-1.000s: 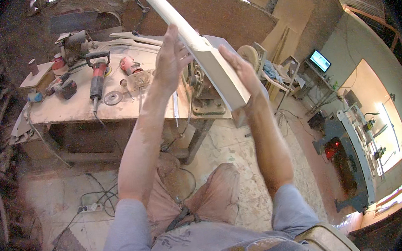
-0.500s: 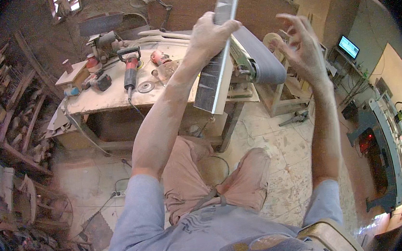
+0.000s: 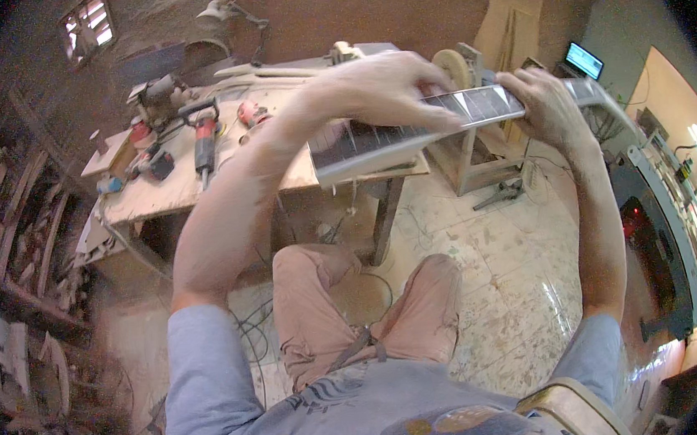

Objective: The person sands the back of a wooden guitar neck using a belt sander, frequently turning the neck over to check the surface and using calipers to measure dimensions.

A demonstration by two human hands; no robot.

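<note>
I hold a guitar neck (image 3: pixel 480 106) sideways, its dark fretboard with pale triangular inlays facing up and a pale edge toward me. My left hand (image 3: pixel 390 88), blurred, lies over the left part, thumb along the fretboard and fingers bent over the far side, partly hidden. My right hand (image 3: pixel 549 106) is closed round the neck farther right. Behind and under it is the workbench (image 3: pixel 133 203), carrying an angle polisher (image 3: pixel 203 139), red power tools (image 3: pixel 253 113), a drill (image 3: pixel 154 161) and pale wooden strips (image 3: pixel 259 75).
A wooden stand (image 3: pixel 465 168) with a disc wheel (image 3: pixel 447 69) is right of the bench. A lit screen (image 3: pixel 583 59) and a dark machine (image 3: pixel 653 238) stand along the right. Wood scraps fill shelves (image 3: pixel 23 240) at left. Cables (image 3: pixel 250 332) lie on the floor.
The neck has turned from upright in view to nearly horizontal, fretboard now up. My right hand, apart from it half a second ago, now grips it. My left hand has moved lower.
</note>
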